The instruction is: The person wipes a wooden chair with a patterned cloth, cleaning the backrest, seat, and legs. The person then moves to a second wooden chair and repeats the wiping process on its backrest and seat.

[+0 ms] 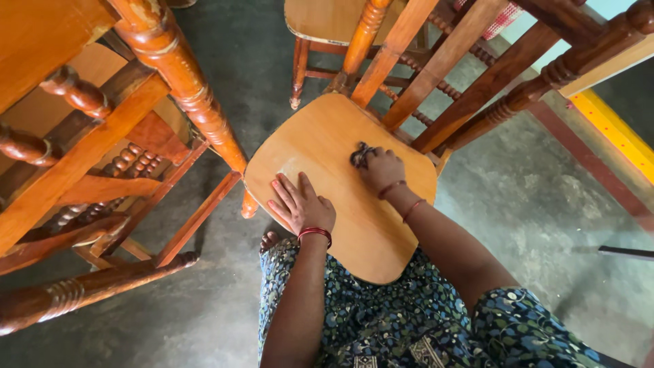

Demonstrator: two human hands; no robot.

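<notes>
On the wooden chair seat (354, 225), lying tipped toward the camera with its back spindles (436, 75) pointing away, both hands are at work. Left hand (302, 204): laid flat on the near left part of the seat, palm down, fingers extended and slightly spread, holding nothing. It appears to steady the chair. Right hand (383, 170): fingers curled and pressed together around a small dark cloth (360, 155), bunched against the seat surface near the base of the spindles. Only a crumpled end of the cloth shows beyond the knuckles.

Step in hand, as a judgement: wiping or polishing the seat, with the cloth now at the far edge where seat meets back. Most of the seat surface between the two hands and toward the near rim looks bare and evenly glossy; whether it has been covered cannot be told.

Next move calls for: steady downward pressure through the cloth, a stroke direction that clears the bracing left hand, and continued support so the chair does not slide on the dark concrete floor (531, 204). Other turned-leg wooden chairs (136, 123) lie close at left.
</notes>
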